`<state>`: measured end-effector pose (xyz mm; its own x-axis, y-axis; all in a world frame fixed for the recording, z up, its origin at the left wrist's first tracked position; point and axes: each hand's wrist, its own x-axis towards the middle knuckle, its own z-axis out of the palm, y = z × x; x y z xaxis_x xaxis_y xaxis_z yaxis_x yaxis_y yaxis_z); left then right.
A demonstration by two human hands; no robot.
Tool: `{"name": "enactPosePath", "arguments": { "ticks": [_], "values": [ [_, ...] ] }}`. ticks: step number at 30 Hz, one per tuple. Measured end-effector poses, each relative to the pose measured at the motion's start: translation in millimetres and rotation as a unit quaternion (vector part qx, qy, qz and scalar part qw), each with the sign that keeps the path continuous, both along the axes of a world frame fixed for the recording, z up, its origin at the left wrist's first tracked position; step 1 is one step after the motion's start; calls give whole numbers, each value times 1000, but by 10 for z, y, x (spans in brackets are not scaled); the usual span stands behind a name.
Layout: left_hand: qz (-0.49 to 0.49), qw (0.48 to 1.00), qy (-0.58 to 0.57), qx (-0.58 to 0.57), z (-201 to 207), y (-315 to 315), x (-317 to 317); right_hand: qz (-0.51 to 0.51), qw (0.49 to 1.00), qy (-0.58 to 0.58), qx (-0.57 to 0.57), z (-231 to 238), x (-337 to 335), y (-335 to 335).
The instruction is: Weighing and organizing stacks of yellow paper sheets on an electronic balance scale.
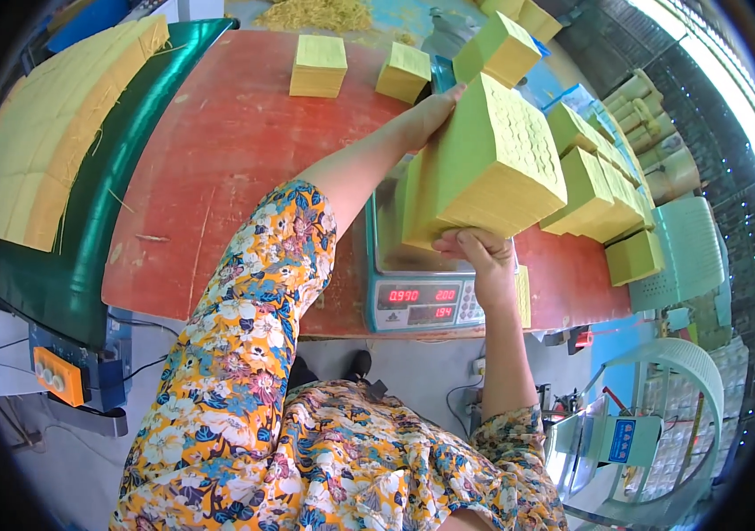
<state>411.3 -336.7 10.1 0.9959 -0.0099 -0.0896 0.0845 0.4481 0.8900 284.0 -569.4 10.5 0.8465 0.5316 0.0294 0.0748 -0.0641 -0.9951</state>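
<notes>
The paper stack [493, 173] you are holding is a thick yellow block, tilted above the scale [422, 305] on the red table [227, 168]; its sheets show as fine lines along the sides, and its upper face carries rows of curved marks. Your right hand [481, 252] grips its near lower edge, fingers curled against the paper. Your left hand [444, 111] is at its far left side; the block hides most of those fingers, so you cannot tell how they are set. The block also covers much of the scale's pan, though the red digits are in view. Two smaller stacks [318, 66] sit toward the far edge, and more blocks [592, 190] crowd the right side. Beyond them stands a pale green basket [687, 252], its contents unclear.
</notes>
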Motion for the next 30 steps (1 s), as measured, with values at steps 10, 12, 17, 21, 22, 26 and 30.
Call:
{"name": "enactPosePath", "arguments": {
  "ticks": [10, 12, 17, 21, 22, 26, 30],
  "values": [
    [92, 992, -80, -28, -697, 298, 235, -19, 1000, 7, -6, -135, -254, -115],
    [245, 965, -89, -25, -889, 332, -216, 17, 998, 47, -27, -303, -566, -268],
    [293, 955, 36, -37, -1100, 405, -2419, 128, 970, 206, -23, -885, -1338, -332],
    [284, 950, 121, -32, -1401, 224, -4102, 169, 943, 281, -57, -983, -1680, -264],
    [279, 954, 112, -16, -1433, 173, -4432, 182, 938, 284, -74, -929, -1720, -213],
    [317, 912, 258, 24, -1534, -330, -5077, 255, 927, 274, -28, -1102, -1838, -203],
    [276, 918, 282, 38, -1380, -919, -5028, 291, 945, 140, -53, -1121, -1985, -451]
  ]
}}
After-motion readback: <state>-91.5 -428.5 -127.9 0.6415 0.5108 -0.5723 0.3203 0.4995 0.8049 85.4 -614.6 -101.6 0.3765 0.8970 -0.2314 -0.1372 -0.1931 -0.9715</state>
